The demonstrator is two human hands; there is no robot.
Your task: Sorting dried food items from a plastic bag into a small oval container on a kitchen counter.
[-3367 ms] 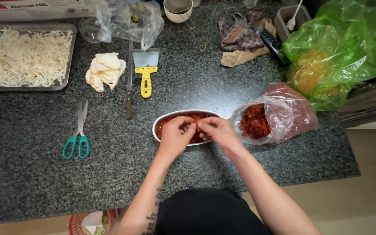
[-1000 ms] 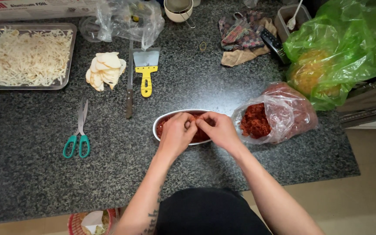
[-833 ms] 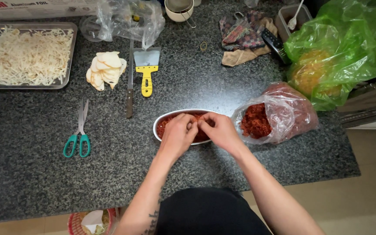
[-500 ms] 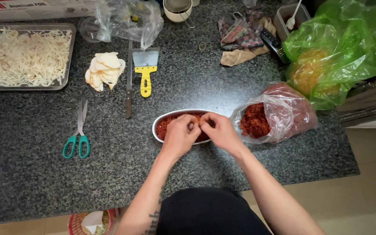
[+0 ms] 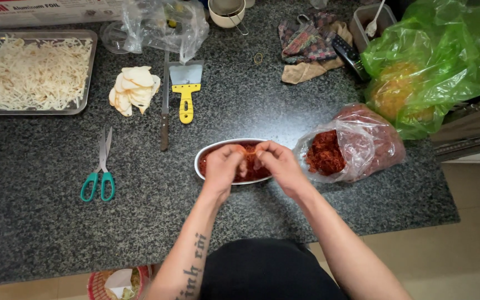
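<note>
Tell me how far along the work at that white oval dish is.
Done: the white oval dish already holds a layer of red shredded stuff. In hand: the left hand and right hand meet over it, pinching a small orange piece between their fingertips. Left: the clear plastic bag beside it lies open with plenty of the same red shreds inside.

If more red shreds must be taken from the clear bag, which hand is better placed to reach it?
Probably the right hand. It rests at the right end of the oval dish, beside the open clear bag of red shreds. The left hand would have to cross over the right one.
</note>
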